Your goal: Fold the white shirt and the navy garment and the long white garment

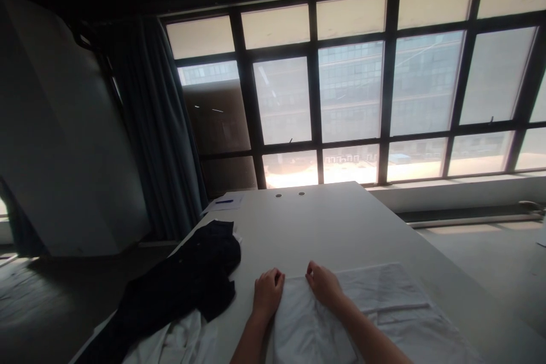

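Note:
A white garment (384, 287) lies spread on the table in front of me, lightly wrinkled, with a seam or pocket line on its right part. My left hand (268, 291) is closed at its far left corner, the fingertips pinching the edge. Farther right along the same far edge, my right hand (323, 284) has its fingers curled together on the cloth. Between the two hands the edge runs nearly straight. The garment's near part runs out of view at the bottom, partly behind my right forearm.
The white table (307, 227) reaches toward the windows. On its left lie a dark garment (183, 273) and white cloth (181, 341) partly under it. Paper (234, 202) with a blue pen (224, 201) rests at the far left corner. A blue curtain (157, 125) hangs beyond.

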The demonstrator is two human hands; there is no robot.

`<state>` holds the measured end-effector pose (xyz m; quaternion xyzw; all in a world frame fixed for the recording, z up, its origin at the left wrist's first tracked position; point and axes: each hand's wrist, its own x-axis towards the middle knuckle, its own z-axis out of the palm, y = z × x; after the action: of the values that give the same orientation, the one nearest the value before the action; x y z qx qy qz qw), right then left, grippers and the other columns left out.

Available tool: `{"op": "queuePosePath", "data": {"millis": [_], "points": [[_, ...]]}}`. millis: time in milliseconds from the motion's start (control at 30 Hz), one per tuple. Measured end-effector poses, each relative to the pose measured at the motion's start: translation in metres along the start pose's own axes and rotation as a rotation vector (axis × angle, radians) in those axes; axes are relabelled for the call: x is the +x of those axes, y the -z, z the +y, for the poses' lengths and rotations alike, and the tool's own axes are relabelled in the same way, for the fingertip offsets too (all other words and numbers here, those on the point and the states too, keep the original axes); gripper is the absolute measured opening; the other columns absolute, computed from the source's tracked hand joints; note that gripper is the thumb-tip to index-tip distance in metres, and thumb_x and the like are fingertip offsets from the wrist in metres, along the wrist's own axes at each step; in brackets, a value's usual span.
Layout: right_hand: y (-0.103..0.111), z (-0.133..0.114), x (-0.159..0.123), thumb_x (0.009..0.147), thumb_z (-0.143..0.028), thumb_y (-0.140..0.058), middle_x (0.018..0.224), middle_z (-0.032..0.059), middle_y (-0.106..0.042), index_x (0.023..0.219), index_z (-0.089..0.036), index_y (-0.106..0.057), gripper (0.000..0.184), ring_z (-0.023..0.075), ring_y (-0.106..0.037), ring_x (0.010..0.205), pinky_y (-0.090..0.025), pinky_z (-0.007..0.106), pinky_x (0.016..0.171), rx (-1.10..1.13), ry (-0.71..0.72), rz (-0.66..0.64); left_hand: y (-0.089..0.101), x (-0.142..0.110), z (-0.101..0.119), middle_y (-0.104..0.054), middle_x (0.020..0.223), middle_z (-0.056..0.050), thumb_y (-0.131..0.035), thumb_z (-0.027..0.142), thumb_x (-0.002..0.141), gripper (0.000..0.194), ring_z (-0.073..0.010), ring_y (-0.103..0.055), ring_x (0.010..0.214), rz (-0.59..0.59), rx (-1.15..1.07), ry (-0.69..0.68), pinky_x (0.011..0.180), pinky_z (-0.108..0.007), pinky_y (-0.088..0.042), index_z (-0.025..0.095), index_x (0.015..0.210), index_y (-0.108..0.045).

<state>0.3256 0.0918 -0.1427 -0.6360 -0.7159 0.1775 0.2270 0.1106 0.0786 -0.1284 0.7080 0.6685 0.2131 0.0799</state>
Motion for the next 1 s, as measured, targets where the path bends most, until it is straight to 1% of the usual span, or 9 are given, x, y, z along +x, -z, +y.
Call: {"op": "queuePosePath", "data": {"millis": [167,267,400,567,800,900,1000], "points": [[0.003,0.002,-0.002,0.100,-0.031,-0.049,0.096,0.0065,-0.075,0.106,-0.023,-0.065,0.019,0.0203,-0.070,0.090,-0.039,0.026,0.072,-0.013,-0.024,0.021,0.001,-0.001,0.002,-0.075,0.097,-0.004,-0.048,0.037,0.099,0.027,-0.0195,-0.066,0.095,0.011,-0.018,-0.003,0.081,-0.027,-0.035,0.022,0.091,-0.069],[0.003,0.002,-0.004,0.101,-0.029,-0.046,0.095,0.0071,-0.076,0.107,-0.023,-0.064,0.020,0.0204,-0.071,0.091,-0.039,0.026,0.071,-0.033,-0.043,0.032,0.001,-0.001,0.002,-0.075,0.096,-0.003,-0.050,0.037,0.098,0.025,-0.0194,-0.066,0.096,0.013,-0.023,0.000,0.082,-0.027,-0.035,0.022,0.091,-0.069],[0.001,-0.001,-0.006,0.101,-0.026,-0.045,0.097,0.0092,-0.075,0.111,-0.023,-0.064,0.022,0.0222,-0.071,0.091,-0.040,0.028,0.072,-0.083,-0.051,0.035,0.000,-0.002,0.003,-0.075,0.098,-0.004,-0.051,0.036,0.098,0.025,-0.0202,-0.065,0.098,0.011,-0.021,0.004,0.083,-0.028,-0.035,0.023,0.093,-0.071],[0.001,-0.007,-0.007,0.099,-0.024,-0.047,0.096,0.0114,-0.076,0.108,-0.022,-0.067,0.022,0.0247,-0.072,0.091,-0.044,0.029,0.074,-0.148,-0.065,0.016,0.000,-0.004,0.004,-0.074,0.100,-0.005,-0.051,0.035,0.098,0.024,-0.0210,-0.064,0.100,0.013,-0.016,0.013,0.085,-0.028,-0.036,0.022,0.095,-0.071],[0.006,-0.009,-0.013,0.098,-0.031,-0.051,0.095,0.0094,-0.076,0.103,-0.024,-0.071,0.022,0.0240,-0.073,0.090,-0.047,0.029,0.074,-0.177,-0.081,0.045,-0.002,-0.002,0.001,-0.070,0.104,-0.003,-0.055,0.032,0.097,0.021,-0.0166,-0.064,0.098,0.016,-0.020,0.031,0.086,-0.026,-0.038,0.023,0.096,-0.074],[0.007,-0.008,-0.014,0.097,-0.031,-0.051,0.095,0.0081,-0.076,0.102,-0.025,-0.071,0.022,0.0237,-0.072,0.090,-0.047,0.029,0.074,-0.169,-0.083,0.064,-0.003,-0.002,0.000,-0.070,0.098,-0.002,-0.056,0.031,0.096,0.020,-0.0175,-0.064,0.098,0.027,-0.021,0.046,0.086,-0.027,-0.038,0.023,0.092,-0.074],[0.006,-0.008,-0.014,0.097,-0.031,-0.051,0.095,0.0075,-0.077,0.102,-0.026,-0.072,0.022,0.0236,-0.072,0.090,-0.047,0.029,0.074,-0.163,-0.086,0.080,-0.004,-0.002,0.000,-0.070,0.097,-0.002,-0.057,0.031,0.095,0.018,-0.0184,-0.064,0.097,0.046,-0.027,0.067,0.086,-0.028,-0.038,0.023,0.091,-0.073]]}}
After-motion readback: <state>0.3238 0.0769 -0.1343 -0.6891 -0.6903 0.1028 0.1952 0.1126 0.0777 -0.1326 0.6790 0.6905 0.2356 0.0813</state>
